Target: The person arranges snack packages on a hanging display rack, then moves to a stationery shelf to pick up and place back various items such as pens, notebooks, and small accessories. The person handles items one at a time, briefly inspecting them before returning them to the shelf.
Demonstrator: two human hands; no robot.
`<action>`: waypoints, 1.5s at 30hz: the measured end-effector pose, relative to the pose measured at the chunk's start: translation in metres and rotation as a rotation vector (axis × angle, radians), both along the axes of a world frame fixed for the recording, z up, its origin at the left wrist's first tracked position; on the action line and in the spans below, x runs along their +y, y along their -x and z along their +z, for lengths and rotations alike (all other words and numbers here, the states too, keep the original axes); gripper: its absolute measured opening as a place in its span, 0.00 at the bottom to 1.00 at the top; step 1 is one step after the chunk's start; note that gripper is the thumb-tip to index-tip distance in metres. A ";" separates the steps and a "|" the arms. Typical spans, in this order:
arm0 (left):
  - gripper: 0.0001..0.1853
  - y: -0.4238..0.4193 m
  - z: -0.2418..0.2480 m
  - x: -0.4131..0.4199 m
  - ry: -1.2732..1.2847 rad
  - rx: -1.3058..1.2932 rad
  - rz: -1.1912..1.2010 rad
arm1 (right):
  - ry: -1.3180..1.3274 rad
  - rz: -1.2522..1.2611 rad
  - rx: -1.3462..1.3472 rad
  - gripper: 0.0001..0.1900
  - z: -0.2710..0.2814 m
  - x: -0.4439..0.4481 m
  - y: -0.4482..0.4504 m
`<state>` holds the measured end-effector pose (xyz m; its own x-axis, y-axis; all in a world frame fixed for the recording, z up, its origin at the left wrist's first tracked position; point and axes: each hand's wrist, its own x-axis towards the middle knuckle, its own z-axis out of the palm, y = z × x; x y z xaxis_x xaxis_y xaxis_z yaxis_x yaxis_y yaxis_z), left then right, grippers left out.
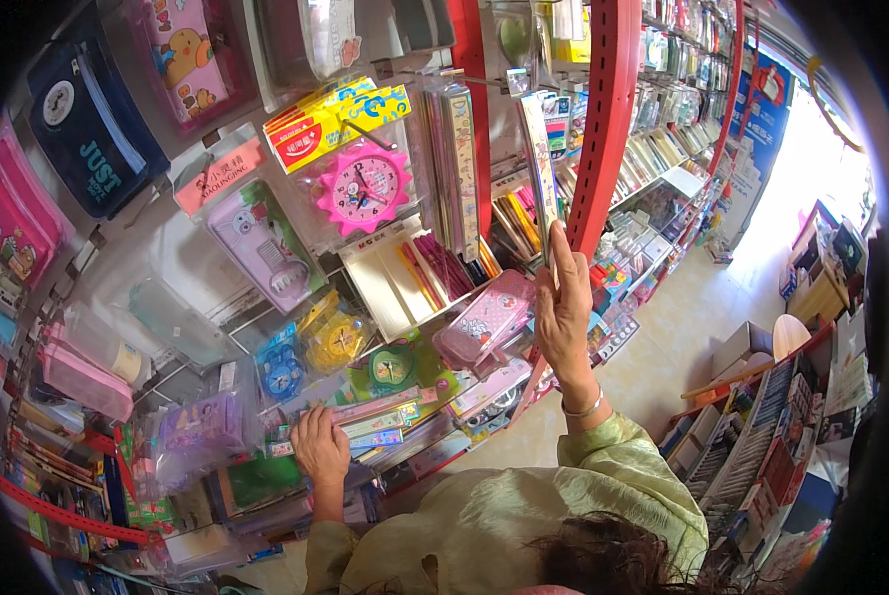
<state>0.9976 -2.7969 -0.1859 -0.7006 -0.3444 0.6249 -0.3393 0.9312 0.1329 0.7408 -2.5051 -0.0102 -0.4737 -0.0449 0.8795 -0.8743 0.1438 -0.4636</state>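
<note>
My right hand (563,316) is raised to the lower end of a long, narrow patterned ruler (540,160), its fingers closed around that end. The ruler stands nearly upright below a peg hook with a clear tag (517,82). Lower down, my left hand (321,445) grips the left ends of several decorated rulers (377,422), which lie fanned over the packed goods on the shelf. Its fingertips curl over the far edge. Close to my right hand is a pink pencil case (485,316). A green clock-shaped item (391,368) lies beyond the rulers.
More packed rulers (463,171) hang left of a red shelf post (604,126). A pink clock-shaped item (364,187) and a purple pencil case (266,245) hang on the rack. A white divided tray (381,279) holds pencils. Tiled floor (653,327) separates this rack from another display (757,431).
</note>
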 end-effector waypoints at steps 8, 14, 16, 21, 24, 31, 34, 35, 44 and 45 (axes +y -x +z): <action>0.18 -0.001 0.002 0.001 0.012 -0.006 0.001 | -0.042 0.011 -0.052 0.33 -0.006 -0.003 0.002; 0.17 -0.001 0.005 0.003 0.001 0.010 -0.016 | -0.052 0.002 0.007 0.34 -0.004 -0.034 0.024; 0.17 0.000 0.004 0.003 -0.004 0.008 -0.015 | -0.069 -0.006 0.013 0.35 -0.007 -0.042 0.031; 0.18 0.001 0.002 -0.001 0.004 0.009 -0.017 | -0.081 0.064 -0.051 0.32 -0.008 -0.056 0.042; 0.18 0.000 0.002 -0.003 0.000 0.009 -0.021 | -0.076 0.044 -0.019 0.32 -0.016 -0.063 0.049; 0.15 -0.004 -0.009 -0.006 -0.009 -0.024 0.075 | -0.147 0.137 -0.285 0.29 -0.024 -0.068 0.060; 0.17 0.003 -0.005 -0.002 -0.021 0.045 0.023 | -0.104 -0.036 0.009 0.23 -0.027 -0.043 0.047; 0.18 0.005 -0.004 -0.002 -0.007 0.076 -0.007 | -0.048 -0.104 0.130 0.22 -0.028 -0.040 0.035; 0.30 -0.006 0.002 0.000 -0.087 0.056 0.048 | -0.879 0.621 0.067 0.18 -0.108 -0.138 -0.067; 0.31 -0.006 0.003 -0.001 -0.085 0.058 0.052 | -0.980 0.620 0.048 0.17 -0.116 -0.146 -0.066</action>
